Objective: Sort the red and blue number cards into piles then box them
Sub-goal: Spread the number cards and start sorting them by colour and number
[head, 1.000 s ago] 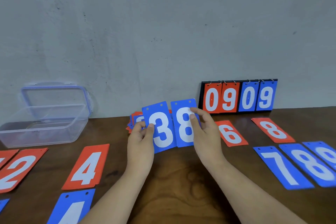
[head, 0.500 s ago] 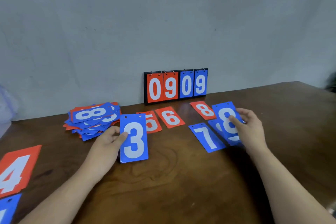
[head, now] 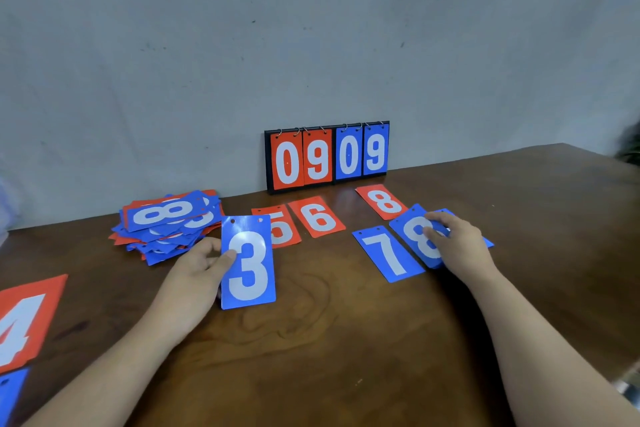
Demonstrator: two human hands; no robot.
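The tabletop (head: 346, 340) is dark polished wood with swirling grain and a soft sheen. On it, the blue 3 card (head: 248, 262) looks like smooth, slightly glossy plastic. Behind it, the scoreboard (head: 327, 156) has small metal rings, against a matt, scuffed wall (head: 311, 28).

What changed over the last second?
The right hand carried the blue 8 card rightward, away from the blue 3 card, and now holds it down beside the blue 7 card. The left hand still grips the 3. The 7 and the scoreboard stayed put.
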